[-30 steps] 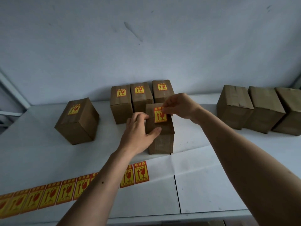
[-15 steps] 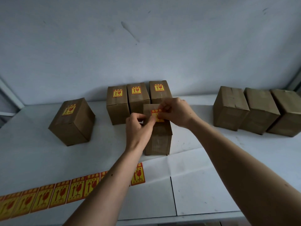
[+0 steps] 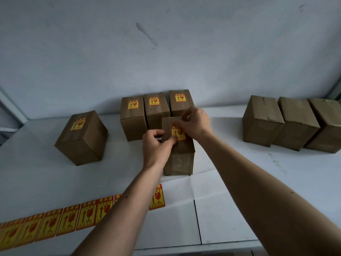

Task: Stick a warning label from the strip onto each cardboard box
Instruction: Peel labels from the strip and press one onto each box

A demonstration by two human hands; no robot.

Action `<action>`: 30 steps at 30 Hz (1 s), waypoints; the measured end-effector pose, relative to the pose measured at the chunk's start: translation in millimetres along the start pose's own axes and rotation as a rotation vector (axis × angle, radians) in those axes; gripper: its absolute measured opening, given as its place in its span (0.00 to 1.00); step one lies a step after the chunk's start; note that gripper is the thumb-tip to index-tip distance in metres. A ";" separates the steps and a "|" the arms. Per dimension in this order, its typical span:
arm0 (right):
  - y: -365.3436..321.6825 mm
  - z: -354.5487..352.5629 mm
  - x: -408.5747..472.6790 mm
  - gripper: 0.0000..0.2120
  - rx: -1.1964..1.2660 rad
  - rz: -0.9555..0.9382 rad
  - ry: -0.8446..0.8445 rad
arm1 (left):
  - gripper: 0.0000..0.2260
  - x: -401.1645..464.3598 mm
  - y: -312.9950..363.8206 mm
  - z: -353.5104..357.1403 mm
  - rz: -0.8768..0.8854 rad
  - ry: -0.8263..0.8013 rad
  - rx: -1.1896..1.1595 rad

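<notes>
Both hands are on the box in the middle right now. The left hand sits at the box's near-left top edge with its fingers curled, thumb tip pressing the lower left corner of the warning label. The right hand comes in from the far side, fingers bent down onto the label's top edge, looks like it's pinching or smoothing that edge, can't quite tell which. So neither hand is spread wide, both are narrowed onto the sticker.

The label lies on top of the center box, which stands upright on the tabletop just in front of a row of three labeled boxes.

Handling-wise, my guess: the label is thin, floppy and sticky-backed, so it'll wrinkle or fold onto itself if you grab the middle. Best to hold it by the corners or edges and rub it flat from one side. The box looks light and stiff, taped shut, so it could scoot if pressed sideways.

Further out, another labeled box stands alone on the left, three unlabeled boxes wait on the right, and the label strip runs along the near-left tabletop under the left forearm.
</notes>
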State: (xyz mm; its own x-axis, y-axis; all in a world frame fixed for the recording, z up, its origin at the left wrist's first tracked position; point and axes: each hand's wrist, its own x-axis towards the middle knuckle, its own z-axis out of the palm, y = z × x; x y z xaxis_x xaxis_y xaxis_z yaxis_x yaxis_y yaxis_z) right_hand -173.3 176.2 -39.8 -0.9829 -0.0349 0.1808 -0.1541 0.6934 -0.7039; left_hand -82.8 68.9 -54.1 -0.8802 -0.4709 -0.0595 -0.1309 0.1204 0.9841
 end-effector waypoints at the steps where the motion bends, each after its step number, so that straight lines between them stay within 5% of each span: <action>1: 2.4 -1.5 -1.6 0.16 0.046 0.004 0.001 | 0.19 -0.2 0.0 0.1 -0.001 0.000 -0.004; 9: 15.0 -25.8 -37.9 0.30 0.542 0.278 -0.280 | 0.15 0.0 -2.1 2.0 -0.022 0.031 -0.034; 13: 13.3 -35.2 -51.0 0.28 0.614 0.296 -0.296 | 0.15 -6.1 -0.7 2.1 -0.015 -0.001 -0.020; 19: 35.0 -54.0 -62.2 0.20 0.349 0.189 -0.050 | 0.22 -20.2 13.1 14.9 0.022 -0.238 0.085; 23: 59.2 -94.5 -71.4 0.27 0.418 0.143 -0.171 | 0.33 -27.9 16.5 30.2 0.118 -0.446 0.201; 26: 78.1 -113.7 -73.1 0.34 0.389 0.113 -0.236 | 0.33 -22.7 16.2 47.3 0.234 -0.438 0.337; 30: 95.1 -117.8 -57.5 0.31 0.279 0.098 -0.073 | 0.24 -8.4 23.2 74.5 0.436 -0.352 0.604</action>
State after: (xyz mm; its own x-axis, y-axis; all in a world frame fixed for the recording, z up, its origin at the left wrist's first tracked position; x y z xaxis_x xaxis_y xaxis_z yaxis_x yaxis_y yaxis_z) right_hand -119.6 328.9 -36.1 -0.9976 -0.0361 0.0599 -0.0698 0.4719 -0.8789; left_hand -112.4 140.7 -43.2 -0.9872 0.0164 0.1588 0.1210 0.7257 0.6773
